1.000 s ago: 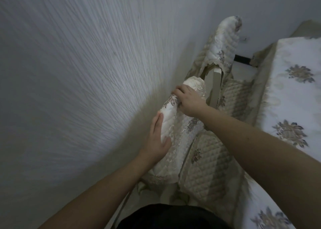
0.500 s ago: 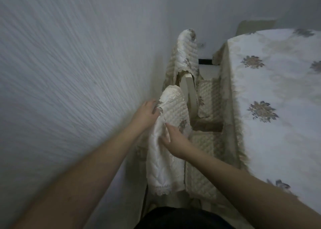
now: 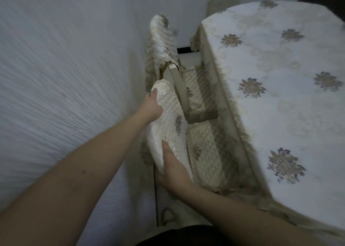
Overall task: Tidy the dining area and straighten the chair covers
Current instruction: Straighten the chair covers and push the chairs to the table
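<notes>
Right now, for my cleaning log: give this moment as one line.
step: straightening near chair cover | left hand: grips top | right hand: holds lower edge | far chair cover: untouched | table: beside chairs

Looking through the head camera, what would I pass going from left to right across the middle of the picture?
Textured wall → left hand → near chair's back cover → quilted seat cushion → flowered tablecloth.
</notes>
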The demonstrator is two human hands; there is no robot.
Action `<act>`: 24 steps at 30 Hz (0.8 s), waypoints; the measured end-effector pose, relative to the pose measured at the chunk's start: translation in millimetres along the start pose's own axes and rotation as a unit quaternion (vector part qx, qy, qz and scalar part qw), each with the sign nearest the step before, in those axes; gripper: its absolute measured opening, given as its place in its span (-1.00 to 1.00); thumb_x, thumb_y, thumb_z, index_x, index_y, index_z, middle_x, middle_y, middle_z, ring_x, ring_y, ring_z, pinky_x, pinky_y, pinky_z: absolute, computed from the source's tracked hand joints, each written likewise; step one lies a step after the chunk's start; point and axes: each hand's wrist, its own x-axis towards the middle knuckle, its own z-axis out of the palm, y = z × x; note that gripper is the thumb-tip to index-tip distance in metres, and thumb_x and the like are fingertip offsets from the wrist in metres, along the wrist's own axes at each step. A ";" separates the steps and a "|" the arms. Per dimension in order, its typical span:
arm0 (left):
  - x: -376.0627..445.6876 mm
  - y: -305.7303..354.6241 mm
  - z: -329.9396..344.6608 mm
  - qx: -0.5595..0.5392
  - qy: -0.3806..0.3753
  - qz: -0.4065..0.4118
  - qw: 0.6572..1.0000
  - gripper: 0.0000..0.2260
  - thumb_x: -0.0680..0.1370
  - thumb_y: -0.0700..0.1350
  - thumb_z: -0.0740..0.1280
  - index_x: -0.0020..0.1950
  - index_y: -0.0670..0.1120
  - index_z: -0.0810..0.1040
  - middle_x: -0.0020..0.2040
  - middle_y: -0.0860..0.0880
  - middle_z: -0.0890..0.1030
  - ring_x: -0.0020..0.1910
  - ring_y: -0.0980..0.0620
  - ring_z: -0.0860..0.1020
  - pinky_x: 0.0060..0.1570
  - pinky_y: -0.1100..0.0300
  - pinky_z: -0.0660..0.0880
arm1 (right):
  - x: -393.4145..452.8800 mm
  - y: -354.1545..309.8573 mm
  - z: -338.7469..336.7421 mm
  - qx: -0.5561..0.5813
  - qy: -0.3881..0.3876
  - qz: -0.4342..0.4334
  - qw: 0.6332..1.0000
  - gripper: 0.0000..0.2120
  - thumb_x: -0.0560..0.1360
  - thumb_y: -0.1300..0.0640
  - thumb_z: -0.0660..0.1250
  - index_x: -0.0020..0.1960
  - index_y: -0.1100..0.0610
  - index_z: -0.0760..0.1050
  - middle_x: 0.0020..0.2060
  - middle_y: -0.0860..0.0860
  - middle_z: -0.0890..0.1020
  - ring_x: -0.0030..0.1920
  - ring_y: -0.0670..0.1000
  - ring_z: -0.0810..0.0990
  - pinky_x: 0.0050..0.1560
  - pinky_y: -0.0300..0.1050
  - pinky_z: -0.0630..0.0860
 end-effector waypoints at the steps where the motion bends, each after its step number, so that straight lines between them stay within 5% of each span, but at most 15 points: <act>1: 1.9 -0.6 0.2 -0.008 0.005 0.003 1.000 -0.30 0.53 -0.17 0.25 0.58 -0.07 -0.05 0.54 -0.18 0.09 0.46 -0.19 0.21 0.35 0.08 0.22 | 0.7 0.2 -3.2 0.004 -0.008 -0.006 1.000 -0.09 0.43 0.09 0.33 0.55 0.02 -0.21 0.54 -0.05 0.01 0.50 -0.02 0.11 0.34 -0.23 0.17; 12: 15.0 1.8 -2.3 -0.044 0.068 0.018 0.997 -0.36 0.52 -0.17 0.30 0.56 -0.09 0.12 0.48 -0.21 0.28 0.42 -0.20 0.30 0.36 0.08 0.26 | 17.7 8.6 -27.6 -0.015 -0.050 -0.015 0.999 0.02 0.35 0.08 0.39 0.53 -0.10 -0.27 0.52 -0.03 0.14 0.42 0.07 0.27 0.22 -0.14 0.33; 18: 17.0 16.7 13.3 -0.030 0.072 0.019 0.997 -0.36 0.53 -0.16 0.27 0.56 -0.12 0.08 0.50 -0.23 0.21 0.45 -0.21 0.23 0.40 0.03 0.21 | 14.9 37.8 -55.9 -0.052 -0.044 -0.044 0.997 -0.02 0.34 0.05 0.37 0.54 -0.11 -0.21 0.51 -0.12 0.14 0.38 0.04 0.33 0.17 -0.03 0.44; 24: 22.9 30.3 27.3 -0.025 0.052 0.034 0.998 -0.34 0.53 -0.14 0.26 0.57 -0.13 0.04 0.53 -0.21 0.13 0.48 -0.19 0.17 0.43 0.02 0.17 | 7.9 52.0 -58.7 0.009 -0.034 -0.038 0.999 -0.07 0.34 0.20 0.34 0.56 0.08 -0.11 0.53 -0.02 0.07 0.51 -0.03 0.06 0.46 -0.14 0.08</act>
